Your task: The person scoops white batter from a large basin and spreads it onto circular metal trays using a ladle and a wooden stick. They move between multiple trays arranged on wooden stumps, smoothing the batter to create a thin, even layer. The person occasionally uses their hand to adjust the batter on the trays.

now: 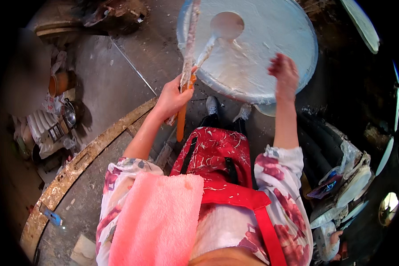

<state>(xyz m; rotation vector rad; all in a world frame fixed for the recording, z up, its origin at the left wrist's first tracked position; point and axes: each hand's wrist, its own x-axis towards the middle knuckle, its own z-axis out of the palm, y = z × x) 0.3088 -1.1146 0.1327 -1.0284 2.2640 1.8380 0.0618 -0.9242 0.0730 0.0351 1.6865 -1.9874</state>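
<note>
My left hand grips two long tools together, with orange handles showing at the fist. One is a long stick caked in pale residue, running up past the top of the view. The other is a coated shaft that leads to a round, blurred end. Beneath that end lies a large round surface, spread with a wet-looking whitish-blue coating. Over its right side hovers my right hand, blurred, fingers curled. Nothing shows in it, but its palm is hidden.
A curved, crusted wooden beam crosses the left floor, a blue object against it. Pots and bags sit far left. At right are dark rolls and stacked pale round pieces. A pink towel hangs over my chest.
</note>
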